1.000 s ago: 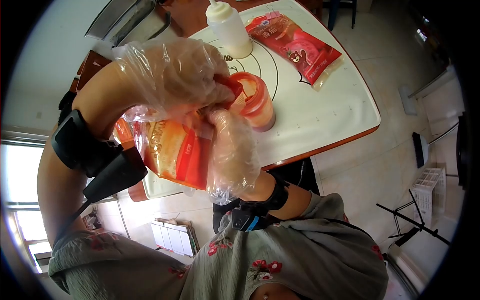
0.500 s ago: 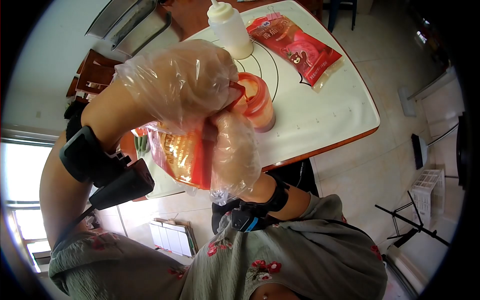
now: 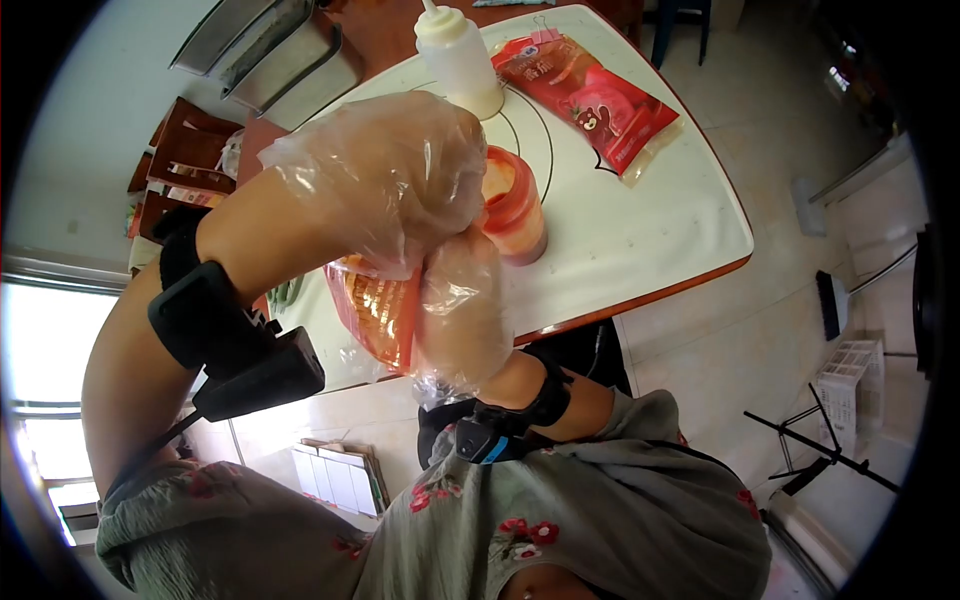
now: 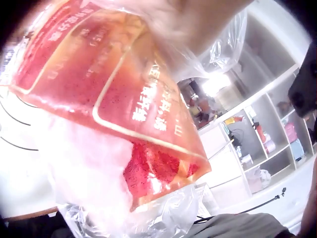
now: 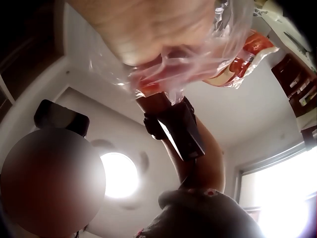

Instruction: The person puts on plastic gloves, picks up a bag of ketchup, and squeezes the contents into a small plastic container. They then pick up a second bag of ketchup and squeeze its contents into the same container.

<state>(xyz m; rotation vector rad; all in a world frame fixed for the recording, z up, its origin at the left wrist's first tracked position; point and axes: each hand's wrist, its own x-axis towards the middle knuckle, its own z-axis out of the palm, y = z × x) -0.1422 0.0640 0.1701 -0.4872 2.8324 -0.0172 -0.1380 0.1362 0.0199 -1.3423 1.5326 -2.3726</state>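
Note:
Both hands wear clear plastic gloves and meet beside an open jar (image 3: pixel 520 215) smeared with red sauce, on the table. The left hand (image 3: pixel 385 170), uppermost, is curled round the upper part of a red-and-gold printed bag (image 3: pixel 375 312), close to the jar's rim. Below it the right hand (image 3: pixel 462 305) grips the bag's side. In the left wrist view the bag (image 4: pixel 143 94) is creased, with red contents showing at its lower corner. The right wrist view shows part of the bag (image 5: pixel 252 54) beyond the glove. The hands hide the bag's end near the jar.
A squeeze bottle (image 3: pixel 460 65) with a pale nozzle cap stands behind the jar. A clipped red packet (image 3: pixel 600 105) lies to its right on the white table mat (image 3: pixel 650 220). Metal trays (image 3: pixel 290 75) are at the back left, and a chair (image 3: pixel 190 155) stands beyond.
My left hand and forearm have shifted right and slightly down over the bag. Less of the bag shows, and its red tip by the jar is now covered. My right hand has barely moved.

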